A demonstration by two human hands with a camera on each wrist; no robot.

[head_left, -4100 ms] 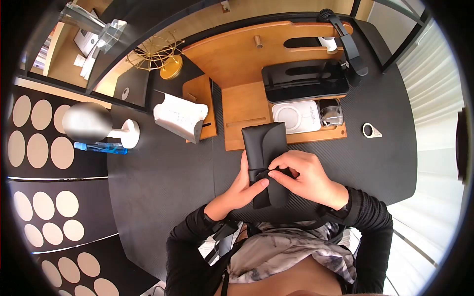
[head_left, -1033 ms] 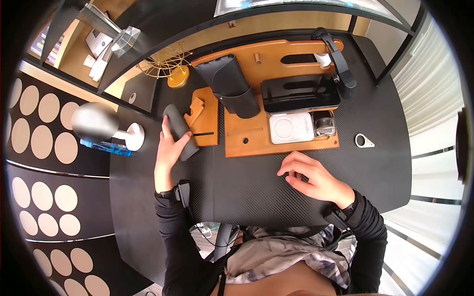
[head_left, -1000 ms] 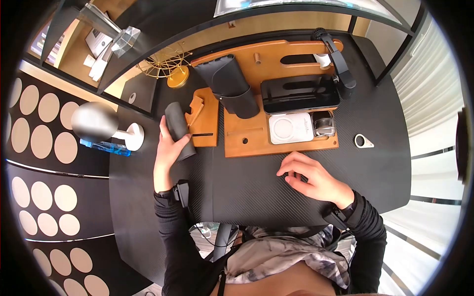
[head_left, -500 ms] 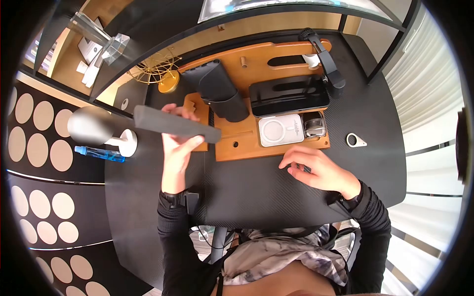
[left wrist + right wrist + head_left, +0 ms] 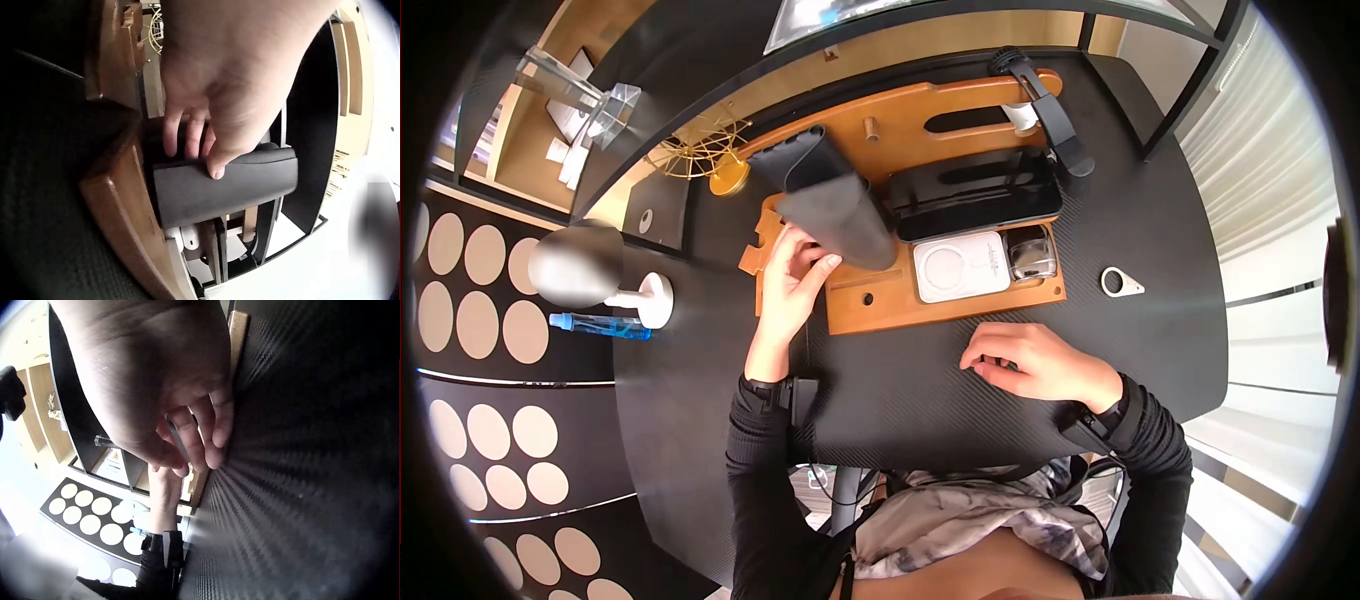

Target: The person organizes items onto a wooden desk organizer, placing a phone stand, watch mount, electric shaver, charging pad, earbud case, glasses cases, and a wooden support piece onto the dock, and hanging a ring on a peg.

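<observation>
My left hand (image 5: 788,290) grips an oblong dark grey case (image 5: 832,212) over the left part of the wooden desk stand (image 5: 940,318). In the left wrist view, my thumb lies on the near face of the case (image 5: 228,187) and the other fingers reach behind its upper edge. Just behind it, a black flap pouch (image 5: 805,158) leans against the stand's back panel, its lower part hidden by the case. My right hand (image 5: 1040,362) rests at the black tabletop in front of the stand, fingers loosely curled with nothing between them.
On the stand are a black tray (image 5: 975,190), a white charging pad (image 5: 962,266), a small clear-lidded box (image 5: 1032,252) and headphones (image 5: 1050,115). A white ring-ended piece (image 5: 1120,283) lies to the right. At left stands a white lamp (image 5: 656,300).
Seconds ago both hands held the black pouch, which now stands on the stand. My left hand has lifted the grey case from the left and carried it right, before the pouch. The right hand stays put.
</observation>
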